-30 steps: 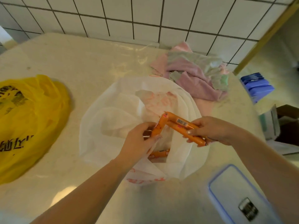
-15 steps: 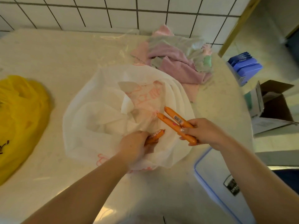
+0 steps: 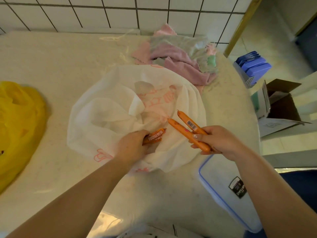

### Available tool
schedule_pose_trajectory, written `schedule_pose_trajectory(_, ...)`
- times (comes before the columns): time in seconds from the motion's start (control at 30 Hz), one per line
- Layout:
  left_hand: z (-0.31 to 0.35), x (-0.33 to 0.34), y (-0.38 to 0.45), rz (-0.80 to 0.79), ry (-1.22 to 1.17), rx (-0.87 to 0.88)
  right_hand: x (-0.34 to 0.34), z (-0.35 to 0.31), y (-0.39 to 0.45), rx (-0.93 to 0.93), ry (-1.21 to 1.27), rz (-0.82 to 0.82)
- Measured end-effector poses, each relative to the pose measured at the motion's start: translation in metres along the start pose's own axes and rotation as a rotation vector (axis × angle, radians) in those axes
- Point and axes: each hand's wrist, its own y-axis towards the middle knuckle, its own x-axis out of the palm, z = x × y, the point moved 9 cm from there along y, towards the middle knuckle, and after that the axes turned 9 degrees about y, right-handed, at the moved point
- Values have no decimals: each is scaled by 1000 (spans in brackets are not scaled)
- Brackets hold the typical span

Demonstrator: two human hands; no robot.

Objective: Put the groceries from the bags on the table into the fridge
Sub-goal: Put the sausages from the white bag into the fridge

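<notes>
A lidded plastic container (image 3: 221,184) is sitting nearest, just right of the white bag (image 3: 109,117), overhanging the table (image 3: 51,62) edge. The left hand (image 3: 132,146) is curling round an orange sausage stick (image 3: 155,136) at the white bag's mouth. The right hand (image 3: 217,140) is gripping two sausage sticks (image 3: 186,129), one showing a barcode, just over the bag's right rim. Left of the bag a yellow bag (image 3: 18,121) is lying; beyond it, crumpled pastel cloths (image 3: 180,57) are touching its far rim.
</notes>
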Motion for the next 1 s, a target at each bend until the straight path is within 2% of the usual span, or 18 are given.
schedule_pose_trajectory(0.07, -1, -13, 1, 47, -10, 7, -2, -3, -1, 1, 34, -2)
schedule_pose_trajectory(0.2, -7, -27, 6, 62, 116, 16, -6, -9, -4, -1, -20, -16)
schedule_pose_trajectory(0.37, -19, -47, 5, 153, 33, -67, -9, -7, -5, 18, -101, -22)
schedule_pose_trajectory(0.5, -27, -61, 4, 209, -143, -135, -3, -4, -7, 19, -112, -25)
schedule_pose_trajectory(0.7, -18, -88, -9, 298, -426, -159, 8, -33, -14, -130, 62, 2)
schedule_pose_trajectory(0.8, -22, -109, -20, 354, -651, -214, 18, -48, -18, -189, 149, 0)
schedule_pose_trajectory(1.0, -51, -147, -63, 393, -1139, -313, 76, -82, -28, -247, 356, -161)
